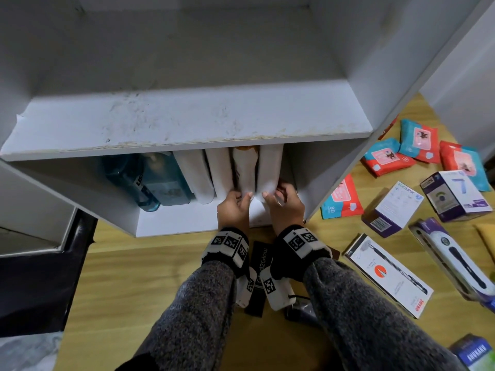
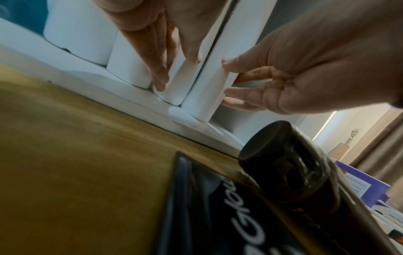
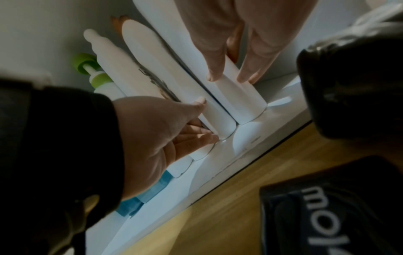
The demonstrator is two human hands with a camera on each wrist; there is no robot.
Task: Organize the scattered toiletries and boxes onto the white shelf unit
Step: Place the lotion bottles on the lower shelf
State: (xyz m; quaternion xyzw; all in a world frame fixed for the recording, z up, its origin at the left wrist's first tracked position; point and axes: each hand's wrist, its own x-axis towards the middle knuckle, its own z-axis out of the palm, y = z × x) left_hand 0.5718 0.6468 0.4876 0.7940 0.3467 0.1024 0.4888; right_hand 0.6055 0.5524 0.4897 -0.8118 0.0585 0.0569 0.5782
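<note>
in the lower compartment of the white shelf unit (image 1: 187, 124), a row of white bottles (image 1: 219, 172) stands upright, with 2 blue bottles (image 1: 150, 180) to its 9 o'clock. the right hand (image 1: 286, 202) pinches the rightmost white bottle (image 1: 270, 170) near its base, thumb on 1 side and fingers on the other. the left hand (image 1: 234, 207) lies with fingers nearly straight, thumb and fingertips against the neighbouring bottle (image 1: 245, 172). these look like smooth, stiff plastic, probably slippery and easy to topple when packed close, so low on the body, near the base, seems the safest hold. at 3 o'clock on the wooden floor (image 1: 134, 277), wipe packs (image 1: 417, 140) and boxes (image 1: 455, 195) lie scattered; a black pouch (image 1: 261, 263) lies between the wrists.
</note>
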